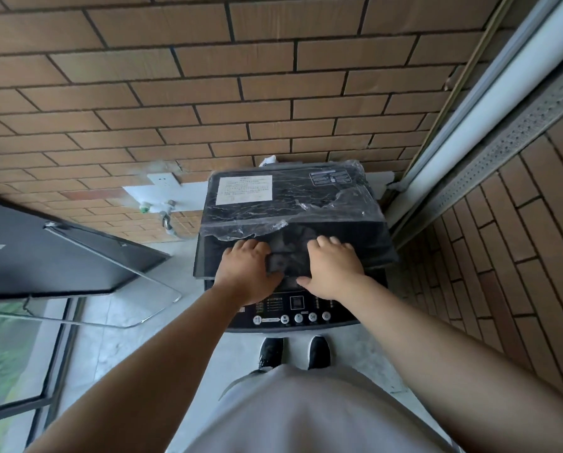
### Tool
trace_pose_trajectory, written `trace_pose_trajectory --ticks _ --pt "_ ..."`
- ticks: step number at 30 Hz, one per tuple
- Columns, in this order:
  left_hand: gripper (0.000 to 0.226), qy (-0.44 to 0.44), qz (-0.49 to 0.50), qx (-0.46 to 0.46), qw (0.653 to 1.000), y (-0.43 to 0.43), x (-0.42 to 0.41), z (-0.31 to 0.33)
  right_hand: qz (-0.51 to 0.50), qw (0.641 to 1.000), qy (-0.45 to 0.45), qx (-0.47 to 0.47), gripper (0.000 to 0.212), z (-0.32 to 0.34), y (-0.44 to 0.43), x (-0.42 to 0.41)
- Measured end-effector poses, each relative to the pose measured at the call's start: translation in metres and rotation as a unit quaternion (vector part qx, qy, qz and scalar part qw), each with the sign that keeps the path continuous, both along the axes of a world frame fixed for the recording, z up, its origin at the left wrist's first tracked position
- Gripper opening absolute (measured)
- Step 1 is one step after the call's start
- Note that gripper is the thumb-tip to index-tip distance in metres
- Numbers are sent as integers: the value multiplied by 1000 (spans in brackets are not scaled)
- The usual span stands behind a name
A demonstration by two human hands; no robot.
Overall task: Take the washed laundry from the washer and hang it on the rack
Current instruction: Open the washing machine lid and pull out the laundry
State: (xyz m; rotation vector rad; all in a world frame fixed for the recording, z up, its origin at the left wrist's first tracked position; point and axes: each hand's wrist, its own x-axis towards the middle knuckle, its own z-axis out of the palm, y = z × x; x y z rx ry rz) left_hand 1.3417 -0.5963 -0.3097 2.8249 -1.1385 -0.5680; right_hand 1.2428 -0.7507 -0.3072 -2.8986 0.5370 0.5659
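A brown brick wall point(208, 76) stands at the back, with a white socket point(163, 181) on it and a tap point(163, 211) just below. Two black shoes point(270, 353) stand on the grey floor point(126, 322), and a window point(5, 354) is on the left.

washer point(273, 212) x1 | hands x2: left hand point(250, 273), right hand point(334, 269) | shoes point(270, 353) x2 | wall socket point(164, 181) x1 | tap point(165, 213) x1 | lid labels point(243, 189) x2
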Motion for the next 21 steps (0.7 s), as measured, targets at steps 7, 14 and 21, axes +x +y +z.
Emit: trace_pose_trajectory --ticks 7,14,21 --pt "71 -18 -43 16 999 -9 23 45 19 1000 -22 -2 61 45 -17 16" --pt "56 -48 -34 -57 997 -20 56 90 29 997 -72 7 48 86 -45 32" --pt "23 -182 25 -255 949 -48 99 124 -28 942 -326 -77 17 116 -66 73"
